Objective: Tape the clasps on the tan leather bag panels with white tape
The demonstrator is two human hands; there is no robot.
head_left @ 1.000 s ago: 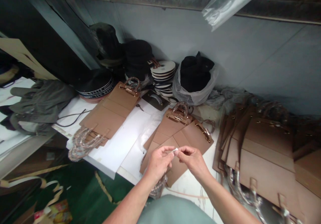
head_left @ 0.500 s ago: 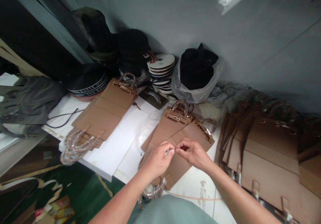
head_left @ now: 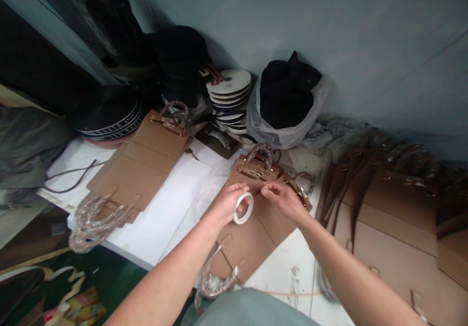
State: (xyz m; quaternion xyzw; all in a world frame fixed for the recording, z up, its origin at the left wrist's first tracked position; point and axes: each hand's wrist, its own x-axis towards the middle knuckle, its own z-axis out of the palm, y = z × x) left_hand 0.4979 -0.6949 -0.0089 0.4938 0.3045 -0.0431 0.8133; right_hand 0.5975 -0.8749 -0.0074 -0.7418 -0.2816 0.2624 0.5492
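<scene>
My left hand grips a roll of white adhesive tape by its edge, just above a tan bag panel. My right hand sits beside it over the same panel, fingers pinched together, with nothing visible between them. Beyond both hands, a plastic-wrapped arched handle with gold metal hardware lies on a second tan panel. Below my left forearm hangs another wrapped handle. The tape does not touch my right hand.
Another tan panel with wrapped handles lies on a white board to the left. Stacked panels fill the right. Behind stand round discs, black hats and a plastic bag.
My hands have separated from their pinch at the middle, and a white tape roll now shows in my left hand. The view has swung, so the table items sit further left and higher.
</scene>
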